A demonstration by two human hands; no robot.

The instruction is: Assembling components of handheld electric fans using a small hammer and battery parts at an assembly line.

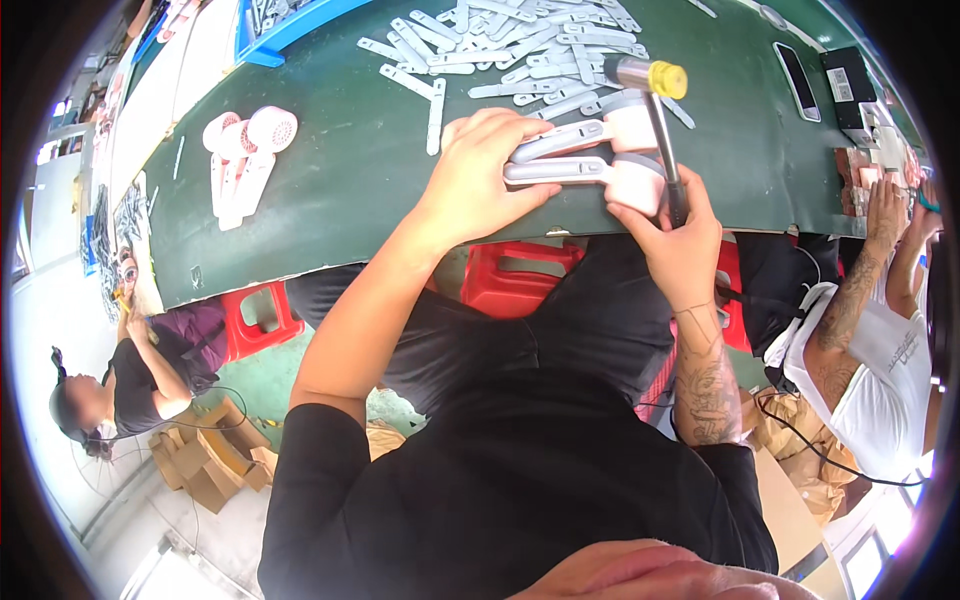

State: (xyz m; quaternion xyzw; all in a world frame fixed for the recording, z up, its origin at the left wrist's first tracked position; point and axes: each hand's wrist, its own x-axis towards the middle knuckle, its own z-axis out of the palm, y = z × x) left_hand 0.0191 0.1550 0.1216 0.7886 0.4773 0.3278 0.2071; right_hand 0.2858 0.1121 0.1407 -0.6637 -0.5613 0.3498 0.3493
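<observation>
Two pink handheld fans with grey handle panels lie side by side in front of me, the nearer fan (pixel 637 192) and the farther fan (pixel 560 142). My left hand (pixel 470 178) is closed around their handle ends, the thumb along the nearer one. My right hand (pixel 682 235) has its thumb against the nearer fan's round head. Held in that same hand is a small mallet (pixel 664 140) with a dark handle, its yellow-faced head (pixel 668 79) pointing away from me. My right fingers are partly hidden behind the mallet handle and the fan head.
Loose grey handle panels (pixel 540 45) are heaped at the back of the green table (pixel 340 180). Several pink fans (pixel 245 150) lie at the left. A phone (pixel 796 80) and a black box (pixel 848 95) sit far right. People work at both sides.
</observation>
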